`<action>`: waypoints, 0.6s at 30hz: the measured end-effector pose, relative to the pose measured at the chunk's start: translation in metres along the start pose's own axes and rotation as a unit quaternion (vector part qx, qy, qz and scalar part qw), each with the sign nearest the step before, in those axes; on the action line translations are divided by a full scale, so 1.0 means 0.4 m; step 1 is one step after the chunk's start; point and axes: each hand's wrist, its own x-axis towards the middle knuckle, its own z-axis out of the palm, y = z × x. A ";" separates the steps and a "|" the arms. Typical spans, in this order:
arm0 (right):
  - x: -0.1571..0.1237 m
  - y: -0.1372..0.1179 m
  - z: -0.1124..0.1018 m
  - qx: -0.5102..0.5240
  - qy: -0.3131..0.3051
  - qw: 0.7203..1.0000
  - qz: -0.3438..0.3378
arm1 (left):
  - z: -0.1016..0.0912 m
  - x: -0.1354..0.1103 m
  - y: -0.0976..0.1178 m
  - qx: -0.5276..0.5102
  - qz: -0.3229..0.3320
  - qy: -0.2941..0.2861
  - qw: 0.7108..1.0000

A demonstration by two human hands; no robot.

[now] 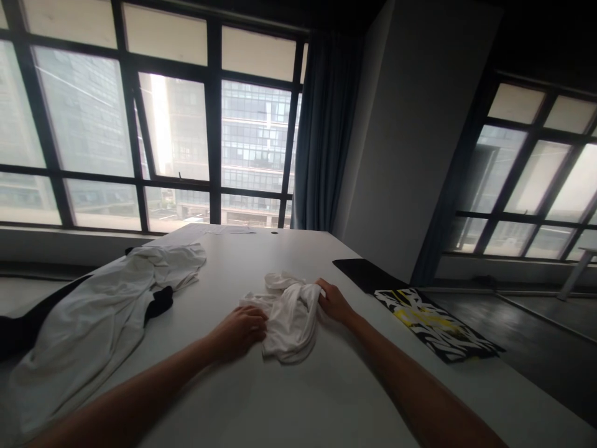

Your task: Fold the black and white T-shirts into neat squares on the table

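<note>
A crumpled white garment (pixel 290 317) lies bunched on the white table (pixel 289 404) in front of me; its folds hide what kind it is. My left hand (pixel 243 331) is closed on its left edge, the fingers curled over the cloth. On the opposite side, my right hand (pixel 333 300) pinches the upper right part of the same garment, with the fingertips partly hidden by fabric. Both hands are low, close to the tabletop.
Left of me, a heap of white clothing (pixel 107 311) with black parts hangs over the table's edge. A black, white and yellow patterned cloth (pixel 431 323) lies along the right edge, beside a black piece (pixel 366 274). Papers (pixel 228 229) rest at the far end, before the windows.
</note>
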 end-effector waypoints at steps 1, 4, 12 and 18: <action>-0.001 0.001 0.005 0.004 -0.014 1.000 -0.003 | 0.003 0.004 0.002 -0.022 -0.007 0.020 1.000; -0.006 0.022 0.012 -0.013 -0.083 0.996 -0.022 | -0.019 0.011 0.000 -0.114 -0.058 0.090 0.988; 0.001 0.039 -0.046 0.003 -0.062 0.998 -0.028 | -0.120 0.001 -0.024 -0.253 -0.138 0.442 0.850; 0.009 0.019 -0.117 0.080 0.105 0.988 0.083 | -0.172 -0.003 -0.096 -0.265 -0.206 0.579 0.743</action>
